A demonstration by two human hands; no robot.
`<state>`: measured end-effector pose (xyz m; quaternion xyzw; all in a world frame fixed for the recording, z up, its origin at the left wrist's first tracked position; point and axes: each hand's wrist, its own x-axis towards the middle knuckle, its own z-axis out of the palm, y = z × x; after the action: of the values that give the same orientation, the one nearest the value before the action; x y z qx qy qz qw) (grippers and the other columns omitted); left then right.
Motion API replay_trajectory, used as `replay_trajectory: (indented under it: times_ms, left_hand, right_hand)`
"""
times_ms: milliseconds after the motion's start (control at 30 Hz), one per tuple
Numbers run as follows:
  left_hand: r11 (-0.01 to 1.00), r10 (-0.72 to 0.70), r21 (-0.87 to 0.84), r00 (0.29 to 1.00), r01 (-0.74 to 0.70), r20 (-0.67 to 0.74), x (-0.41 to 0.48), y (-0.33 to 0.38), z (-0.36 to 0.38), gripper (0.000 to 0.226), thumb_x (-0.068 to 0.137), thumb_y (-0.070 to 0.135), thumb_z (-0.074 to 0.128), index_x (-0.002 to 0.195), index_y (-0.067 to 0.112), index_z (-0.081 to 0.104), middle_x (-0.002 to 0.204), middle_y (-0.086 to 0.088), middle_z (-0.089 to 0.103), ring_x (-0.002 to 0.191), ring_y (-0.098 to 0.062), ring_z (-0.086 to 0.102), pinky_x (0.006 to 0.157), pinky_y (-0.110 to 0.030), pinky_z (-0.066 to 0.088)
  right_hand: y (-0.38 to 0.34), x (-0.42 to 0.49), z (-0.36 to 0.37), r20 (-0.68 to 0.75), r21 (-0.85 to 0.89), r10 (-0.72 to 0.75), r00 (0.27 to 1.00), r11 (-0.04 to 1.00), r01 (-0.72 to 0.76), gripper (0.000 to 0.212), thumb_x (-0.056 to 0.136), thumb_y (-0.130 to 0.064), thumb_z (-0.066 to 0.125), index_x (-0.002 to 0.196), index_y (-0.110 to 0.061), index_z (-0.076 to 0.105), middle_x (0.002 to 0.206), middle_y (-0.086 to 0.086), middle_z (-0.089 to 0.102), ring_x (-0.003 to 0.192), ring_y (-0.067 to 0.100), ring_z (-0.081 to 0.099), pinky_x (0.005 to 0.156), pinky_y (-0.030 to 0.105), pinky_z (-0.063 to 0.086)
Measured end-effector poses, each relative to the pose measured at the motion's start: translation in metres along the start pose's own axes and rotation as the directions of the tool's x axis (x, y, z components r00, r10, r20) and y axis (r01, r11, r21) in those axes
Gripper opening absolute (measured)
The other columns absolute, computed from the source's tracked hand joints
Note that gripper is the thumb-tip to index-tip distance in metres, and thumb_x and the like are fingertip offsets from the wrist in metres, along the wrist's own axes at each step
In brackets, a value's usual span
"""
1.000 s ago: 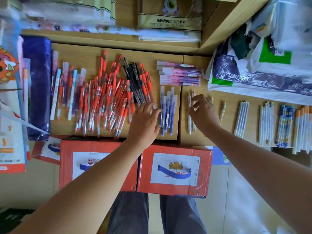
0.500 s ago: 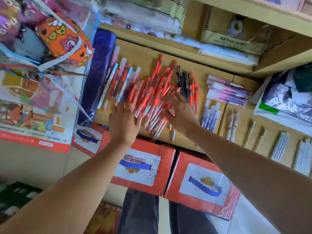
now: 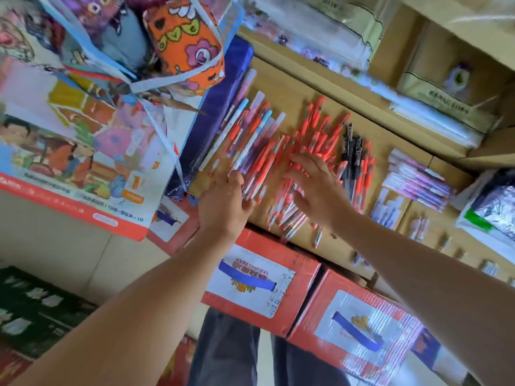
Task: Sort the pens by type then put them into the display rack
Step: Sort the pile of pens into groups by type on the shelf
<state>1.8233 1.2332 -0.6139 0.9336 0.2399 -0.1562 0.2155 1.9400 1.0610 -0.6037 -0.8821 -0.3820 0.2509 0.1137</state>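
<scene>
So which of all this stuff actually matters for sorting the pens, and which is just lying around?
Part of the job:
- red pens, with the left hand and right hand on them
- black pens
- purple pens
- pale blue pens

Just lying about:
- red cartons
- orange patterned bag
- picture poster

Pale wooden shelves (image 3: 289,87) run along the back in soft daylight. Two red cartons (image 3: 305,277) stand on the beige floor (image 3: 55,246) below; a dark crate (image 3: 36,307) sits left.
</scene>
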Motion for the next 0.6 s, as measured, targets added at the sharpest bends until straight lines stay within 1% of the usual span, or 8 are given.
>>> replay_trajectory:
  times_ms: [100,167,233,300,367,400,500,600]
  left_hand:
    - [0.999,-0.031,-0.023,1.0,0.031,0.002,0.004,0.003,0.0,0.037,0.084,0.04,0.067,0.106,0.017,0.048,0.101,0.0,0.061,0.086,-0.019,0.063,0.065,-0.035,0.054]
    - [0.999,-0.041,-0.017,0.999,0.04,-0.001,0.007,0.004,0.0,0.034,0.086,0.039,0.064,0.106,0.017,0.048,0.097,0.0,0.063,0.082,-0.018,0.064,0.062,-0.033,0.054]
    - [0.999,-0.038,-0.023,0.999,0.038,-0.003,0.008,0.003,0.001,0.036,0.087,0.038,0.064,0.11,0.015,0.047,0.101,-0.001,0.064,0.083,-0.018,0.065,0.061,-0.031,0.053]
    - [0.999,-0.033,-0.041,0.999,0.033,-0.006,0.009,0.001,0.0,0.044,0.087,0.037,0.065,0.118,0.012,0.046,0.109,-0.002,0.063,0.086,-0.017,0.064,0.058,-0.028,0.05]
    - [0.998,-0.035,-0.048,0.999,0.035,0.002,0.011,-0.001,0.0,0.055,0.087,0.038,0.063,0.128,0.008,0.043,0.108,-0.001,0.062,0.084,-0.015,0.062,0.055,-0.023,0.044]
    - [0.999,-0.031,-0.043,0.999,0.032,0.007,0.011,-0.001,0.0,0.054,0.088,0.038,0.063,0.128,0.008,0.043,0.109,-0.001,0.062,0.082,-0.012,0.061,0.054,-0.021,0.042]
    - [0.999,-0.015,-0.04,1.0,0.015,0.021,0.013,-0.004,0.001,0.037,0.089,0.037,0.061,0.113,0.012,0.051,0.122,-0.005,0.06,0.075,-0.007,0.053,0.054,-0.017,0.035]
    - [0.998,-0.012,-0.059,0.999,0.014,0.03,0.013,-0.005,0.001,0.031,0.089,0.035,0.061,0.107,0.013,0.051,0.127,-0.007,0.057,0.075,-0.007,0.053,0.054,-0.016,0.034]
  right_hand:
    - [0.004,0.005,-0.003,-0.089,0.006,0.027,0.996,1.0,-0.027,0.035,0.082,-0.02,0.065,0.117,-0.016,0.063,0.137,0.008,0.049,0.133,0.032,0.037,0.102,0.057,0.039]
    - [0.002,0.013,-0.007,-0.176,0.032,0.063,0.982,0.998,-0.059,0.035,0.085,-0.023,0.061,0.119,-0.015,0.061,0.129,0.008,0.052,0.124,0.031,0.043,0.101,0.054,0.041]
    - [-0.005,0.025,-0.011,-0.203,0.031,0.133,0.97,0.991,-0.129,0.044,0.088,-0.028,0.06,0.129,-0.017,0.053,0.127,0.009,0.05,0.119,0.03,0.043,0.103,0.05,0.039]
    - [-0.011,0.039,-0.013,-0.169,-0.03,0.196,0.966,0.979,-0.204,0.058,0.087,-0.038,0.062,0.138,-0.019,0.043,0.131,0.009,0.044,0.121,0.03,0.039,0.106,0.046,0.034]
    - [-0.014,0.051,-0.011,-0.117,-0.121,0.248,0.962,0.958,-0.262,0.072,0.083,-0.05,0.064,0.142,-0.019,0.037,0.135,0.01,0.037,0.123,0.031,0.035,0.106,0.044,0.031]
    - [-0.015,0.055,-0.01,-0.1,-0.151,0.267,0.958,0.948,-0.28,0.077,0.08,-0.055,0.065,0.141,-0.018,0.037,0.136,0.011,0.036,0.123,0.031,0.034,0.105,0.043,0.031]
    - [-0.016,0.06,-0.007,-0.1,-0.17,0.29,0.952,0.938,-0.304,0.081,0.074,-0.061,0.068,0.137,-0.019,0.041,0.133,0.011,0.035,0.12,0.03,0.036,0.104,0.043,0.033]
    - [-0.018,0.064,-0.008,-0.098,-0.16,0.314,0.944,0.932,-0.326,0.083,0.07,-0.06,0.072,0.136,-0.021,0.041,0.133,0.01,0.035,0.12,0.029,0.036,0.104,0.042,0.033]
